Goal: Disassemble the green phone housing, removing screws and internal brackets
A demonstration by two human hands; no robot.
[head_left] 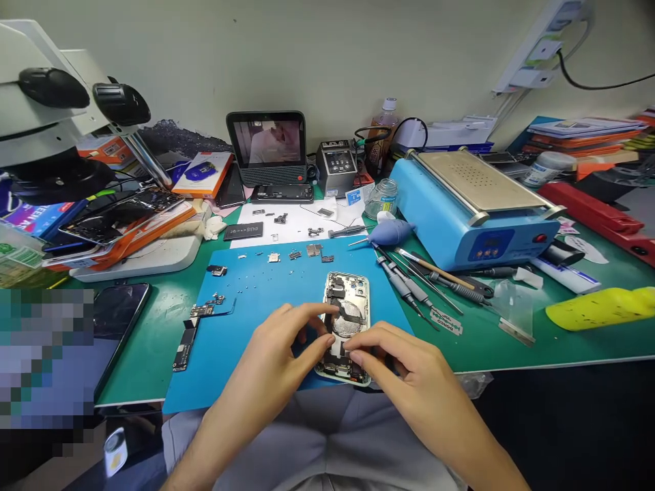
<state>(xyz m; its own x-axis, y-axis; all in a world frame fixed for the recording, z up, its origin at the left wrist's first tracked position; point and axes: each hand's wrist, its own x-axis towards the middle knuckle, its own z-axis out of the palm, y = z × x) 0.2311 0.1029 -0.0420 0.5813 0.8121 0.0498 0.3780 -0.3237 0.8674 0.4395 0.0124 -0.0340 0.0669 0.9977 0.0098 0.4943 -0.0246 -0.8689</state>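
An opened phone housing (358, 290), with a pale frame and a round silvery charging coil (348, 326) inside, lies near the front edge of a blue mat (266, 300). A dark flex strip (352, 316) crosses the coil. My left hand (291, 341) is at the housing's left side, index finger over the interior near the strip and thumb at the edge. My right hand (396, 354) has thumb and index finger closed together over the lower middle of the housing; anything between the fingertips is hidden.
A long logic board (185, 344) and several tiny parts lie on the mat. A removed battery (243, 231) is behind. To the right are tweezers (396, 279), a blue air blower (391, 232), a razor blade (447, 321) and a blue heating plate machine (460, 225). A microscope (46, 123) overhangs the left.
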